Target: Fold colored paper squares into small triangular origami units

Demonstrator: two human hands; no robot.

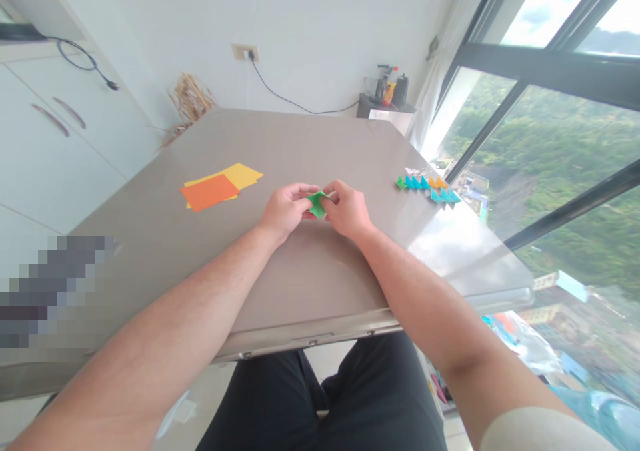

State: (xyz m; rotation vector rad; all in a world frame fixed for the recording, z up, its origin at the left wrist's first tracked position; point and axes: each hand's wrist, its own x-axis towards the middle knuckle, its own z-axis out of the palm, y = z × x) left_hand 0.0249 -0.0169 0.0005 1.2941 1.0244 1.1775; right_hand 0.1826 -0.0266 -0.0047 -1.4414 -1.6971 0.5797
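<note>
A small piece of folded green paper is held just above the middle of the table. My left hand pinches its left side, and my right hand pinches its right side. Fingers cover both edges of the paper, so its full folded shape is partly hidden. To the right stand several small folded paper pieces: a green one, blue ones, orange ones and a teal group.
Orange sheets and yellow sheets lie on the grey table at left. A pixelated dark patch covers the table's left edge. Behind the table, a small cabinet bears bottles; a black cable runs along the wall. Windows stand at right.
</note>
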